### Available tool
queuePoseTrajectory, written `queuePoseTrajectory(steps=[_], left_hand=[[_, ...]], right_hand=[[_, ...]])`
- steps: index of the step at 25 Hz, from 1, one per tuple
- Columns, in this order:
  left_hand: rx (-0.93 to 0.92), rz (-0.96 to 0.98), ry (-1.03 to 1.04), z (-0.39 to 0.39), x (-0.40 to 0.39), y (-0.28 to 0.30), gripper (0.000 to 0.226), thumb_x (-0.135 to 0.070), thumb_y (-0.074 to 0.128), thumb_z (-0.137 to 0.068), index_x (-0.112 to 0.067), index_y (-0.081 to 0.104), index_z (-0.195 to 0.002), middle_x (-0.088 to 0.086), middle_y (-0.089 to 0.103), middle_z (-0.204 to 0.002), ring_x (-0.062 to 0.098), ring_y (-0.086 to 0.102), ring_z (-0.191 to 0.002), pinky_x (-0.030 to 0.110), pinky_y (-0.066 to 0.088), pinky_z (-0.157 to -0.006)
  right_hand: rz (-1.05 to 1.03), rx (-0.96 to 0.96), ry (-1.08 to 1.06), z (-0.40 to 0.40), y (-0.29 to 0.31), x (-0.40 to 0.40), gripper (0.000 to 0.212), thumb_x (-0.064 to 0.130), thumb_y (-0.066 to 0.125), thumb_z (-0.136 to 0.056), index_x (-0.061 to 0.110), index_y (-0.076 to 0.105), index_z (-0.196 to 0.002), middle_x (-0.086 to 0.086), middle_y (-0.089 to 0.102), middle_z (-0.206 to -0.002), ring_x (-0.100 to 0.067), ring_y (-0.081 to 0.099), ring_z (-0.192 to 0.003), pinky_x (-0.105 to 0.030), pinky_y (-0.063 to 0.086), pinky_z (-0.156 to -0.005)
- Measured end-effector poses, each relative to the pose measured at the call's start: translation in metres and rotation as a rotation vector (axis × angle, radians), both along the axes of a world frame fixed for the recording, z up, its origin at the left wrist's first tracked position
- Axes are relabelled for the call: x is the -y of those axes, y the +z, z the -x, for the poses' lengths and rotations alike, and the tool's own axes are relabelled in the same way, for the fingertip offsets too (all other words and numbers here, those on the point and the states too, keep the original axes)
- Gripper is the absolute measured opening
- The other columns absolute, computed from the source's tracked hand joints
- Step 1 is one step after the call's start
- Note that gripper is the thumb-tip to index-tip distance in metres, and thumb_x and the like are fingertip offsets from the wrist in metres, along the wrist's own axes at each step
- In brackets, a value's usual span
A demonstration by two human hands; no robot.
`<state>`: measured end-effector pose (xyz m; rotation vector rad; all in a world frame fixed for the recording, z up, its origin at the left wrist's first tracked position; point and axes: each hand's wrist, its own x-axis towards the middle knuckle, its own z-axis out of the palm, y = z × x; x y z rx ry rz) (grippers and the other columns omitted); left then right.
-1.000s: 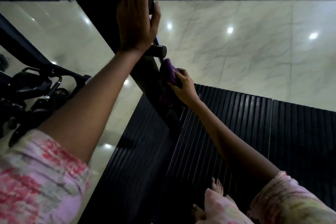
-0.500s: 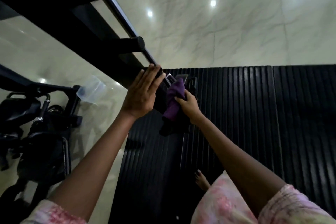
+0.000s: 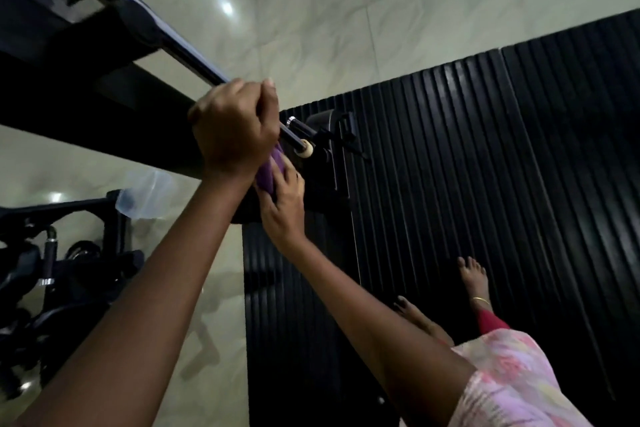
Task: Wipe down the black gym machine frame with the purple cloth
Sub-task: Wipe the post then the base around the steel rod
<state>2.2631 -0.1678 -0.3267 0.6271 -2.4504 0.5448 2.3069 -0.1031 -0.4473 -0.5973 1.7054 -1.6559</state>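
Note:
The black gym machine frame (image 3: pixel 104 107) slants from upper left down to a black base block (image 3: pixel 322 170) at centre. A chrome bar (image 3: pixel 166 35) runs along it. My left hand (image 3: pixel 235 128) grips the lower end of that bar, fingers curled round it. Just below, my right hand (image 3: pixel 282 204) holds the purple cloth (image 3: pixel 272 170) against the frame near the base. Most of the cloth is hidden behind my left hand and wrist.
A ribbed black rubber mat (image 3: pixel 485 184) covers the floor on the right, with my bare feet (image 3: pixel 472 281) on it. Glossy marble tiles (image 3: pixel 311 28) lie beyond. Another black machine (image 3: pixel 59 270) and a clear plastic container (image 3: pixel 145 194) stand at the left.
My left hand went from resting with straight fingers on the frame to gripping the chrome bar. The right hand with the cloth slid lower, under the left wrist. The view has moved closer.

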Motion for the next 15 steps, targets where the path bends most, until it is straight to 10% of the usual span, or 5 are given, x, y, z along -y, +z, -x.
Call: queuePoseTrajectory(steps=[5, 8, 10, 13, 15], left_hand=[[-0.086, 0.087, -0.055, -0.004, 0.008, -0.013, 0.037, -0.018, 0.053, -0.094, -0.008, 0.05, -0.059, 0.012, 0.048, -0.055, 0.026, 0.042, -0.05, 0.027, 0.015, -0.055], [-0.096, 0.058, -0.159, -0.009, 0.004, -0.016, 0.013, -0.015, 0.057, -0.091, -0.006, 0.059, -0.081, 0.017, 0.058, -0.094, 0.024, 0.052, -0.091, 0.033, 0.043, -0.075], [-0.039, 0.052, -0.208, -0.018, 0.002, -0.021, 0.018, -0.01, 0.059, -0.088, -0.008, 0.057, -0.106, 0.014, 0.041, -0.13, 0.029, 0.036, -0.129, 0.039, 0.026, -0.114], [0.195, 0.155, -0.389, -0.043, -0.005, -0.042, 0.025, -0.009, 0.048, -0.093, -0.009, 0.05, -0.118, 0.008, 0.016, -0.156, 0.021, 0.005, -0.148, 0.035, 0.0, -0.12], [0.383, 0.132, -0.453, -0.059, 0.0, -0.061, 0.022, -0.008, 0.039, -0.096, -0.006, 0.053, -0.113, 0.013, 0.029, -0.152, 0.025, 0.017, -0.146, 0.037, 0.005, -0.12]], right_hand=[[-0.227, 0.232, -0.05, 0.021, -0.064, 0.006, 0.044, 0.021, 0.051, -0.096, 0.02, 0.045, -0.14, -0.002, 0.041, -0.142, -0.03, 0.038, -0.122, -0.03, 0.033, -0.099], [-0.164, 0.21, -0.044, 0.028, -0.048, 0.011, 0.041, 0.02, 0.052, -0.094, 0.023, 0.052, -0.135, -0.002, 0.045, -0.138, -0.029, 0.042, -0.117, -0.035, 0.037, -0.098], [-0.011, 0.109, -0.037, 0.02, -0.03, 0.007, 0.045, 0.028, 0.05, -0.088, 0.022, 0.055, -0.133, -0.002, 0.046, -0.138, -0.027, 0.042, -0.114, -0.036, 0.039, -0.096], [0.056, 0.027, -0.044, 0.014, -0.041, 0.006, 0.06, 0.043, 0.038, -0.08, 0.02, 0.055, -0.133, -0.003, 0.046, -0.137, -0.026, 0.043, -0.11, -0.035, 0.043, -0.086], [-0.007, 0.032, -0.059, 0.02, -0.068, 0.009, 0.056, 0.041, 0.04, -0.084, 0.019, 0.055, -0.133, -0.003, 0.047, -0.136, -0.026, 0.044, -0.108, -0.036, 0.044, -0.084]])
